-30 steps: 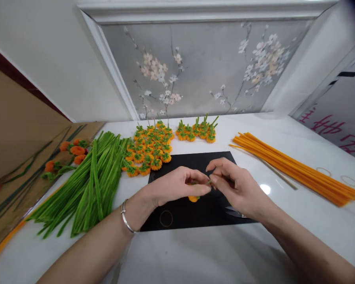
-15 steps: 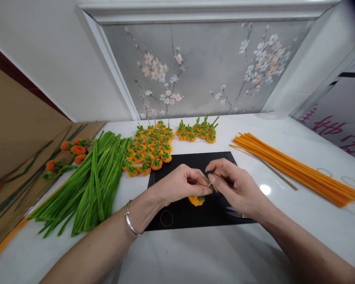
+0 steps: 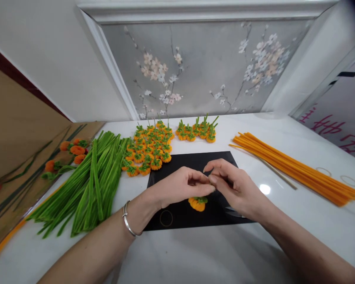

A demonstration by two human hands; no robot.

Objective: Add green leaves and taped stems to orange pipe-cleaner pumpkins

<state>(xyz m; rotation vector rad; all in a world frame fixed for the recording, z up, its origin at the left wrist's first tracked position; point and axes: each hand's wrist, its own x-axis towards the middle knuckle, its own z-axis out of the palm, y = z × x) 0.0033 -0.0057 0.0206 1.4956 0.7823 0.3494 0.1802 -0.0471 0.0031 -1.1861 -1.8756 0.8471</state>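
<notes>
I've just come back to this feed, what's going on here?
A person's left hand and right hand meet at the fingertips over a black mat; what lies between the fingertips is hidden. A small orange piece with a green top shows just below the left hand. Similar pieces stand in a larger cluster and a smaller cluster behind. Green strips lie left, orange strips right.
</notes>
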